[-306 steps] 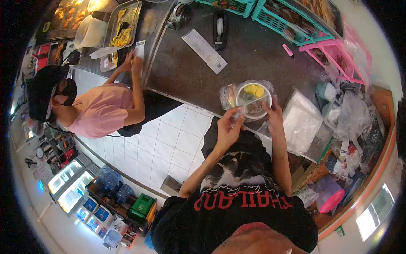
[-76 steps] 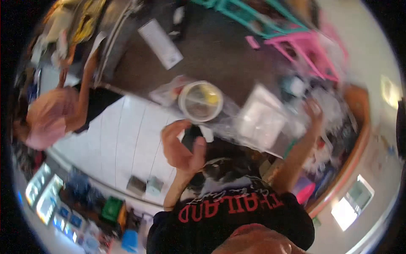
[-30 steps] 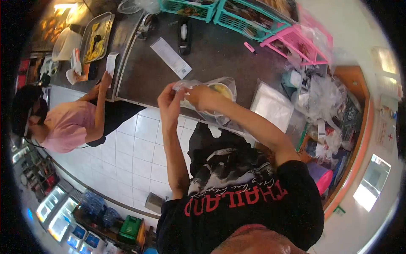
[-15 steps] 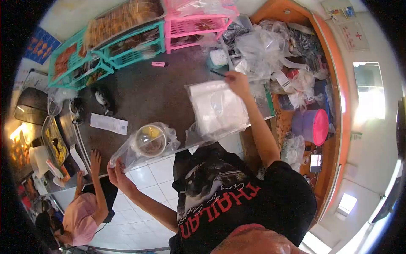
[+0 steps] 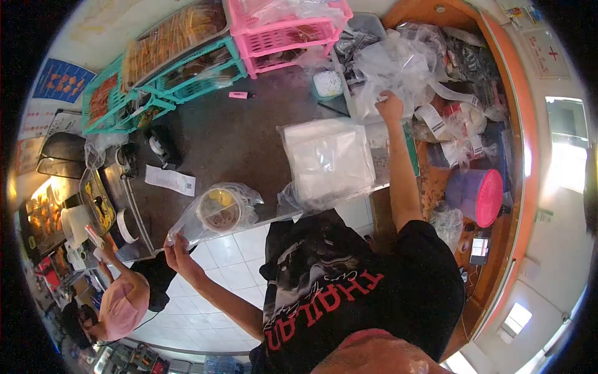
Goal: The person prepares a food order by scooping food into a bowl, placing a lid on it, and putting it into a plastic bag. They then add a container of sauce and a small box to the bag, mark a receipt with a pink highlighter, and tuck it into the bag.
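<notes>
My left hand pinches the gathered end of a clear plastic bag at the counter's front edge. Inside that bag sits a round white-rimmed bowl with yellow food in one part and a darker filling in the other. My right hand reaches over the pile of clear plastic bags at the back right; its fingers look curled together, and what they hold, if anything, is too small to make out. A stack of flat clear bags lies between my hands.
Teal baskets and pink baskets line the counter's back. A printed slip, a tape dispenser and a pink marker lie on the counter. A co-worker stands at the left. A pink-lidded tub is at right.
My right hand has moved right and away from the black pen, which now lies beside the small container. My left hand still pinches the bag. The co-worker's hands have shifted left.
</notes>
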A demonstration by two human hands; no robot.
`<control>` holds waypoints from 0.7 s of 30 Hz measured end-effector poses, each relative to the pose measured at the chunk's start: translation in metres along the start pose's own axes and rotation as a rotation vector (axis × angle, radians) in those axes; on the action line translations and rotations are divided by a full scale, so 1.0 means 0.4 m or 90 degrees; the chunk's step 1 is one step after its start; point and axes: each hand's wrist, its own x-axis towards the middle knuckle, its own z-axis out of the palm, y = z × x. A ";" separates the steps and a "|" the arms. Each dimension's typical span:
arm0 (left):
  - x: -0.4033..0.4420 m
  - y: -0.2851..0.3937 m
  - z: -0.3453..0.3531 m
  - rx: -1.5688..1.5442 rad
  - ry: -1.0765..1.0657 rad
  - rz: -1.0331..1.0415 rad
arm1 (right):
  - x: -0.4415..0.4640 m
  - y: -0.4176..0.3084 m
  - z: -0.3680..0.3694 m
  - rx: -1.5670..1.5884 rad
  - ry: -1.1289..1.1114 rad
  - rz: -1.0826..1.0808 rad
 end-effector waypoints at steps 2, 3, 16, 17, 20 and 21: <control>0.006 -0.001 -0.002 -0.011 -0.006 0.000 | 0.016 -0.045 -0.096 0.008 -0.091 -0.020; 0.010 0.004 0.001 -0.010 -0.006 -0.004 | 0.024 -0.060 -0.130 0.011 -0.137 -0.031; 0.026 -0.026 -0.047 -0.029 0.011 0.008 | 0.129 -0.050 -0.454 -0.069 0.052 -0.061; 0.037 -0.043 -0.059 -0.026 0.005 -0.013 | 0.111 -0.024 -0.412 -0.013 0.223 -0.101; 0.038 -0.049 -0.041 -0.089 0.047 0.000 | -0.096 -0.423 -0.409 0.583 0.147 -0.108; 0.033 -0.041 -0.048 -0.088 0.021 -0.016 | -0.203 -0.559 -0.393 0.656 0.045 -0.127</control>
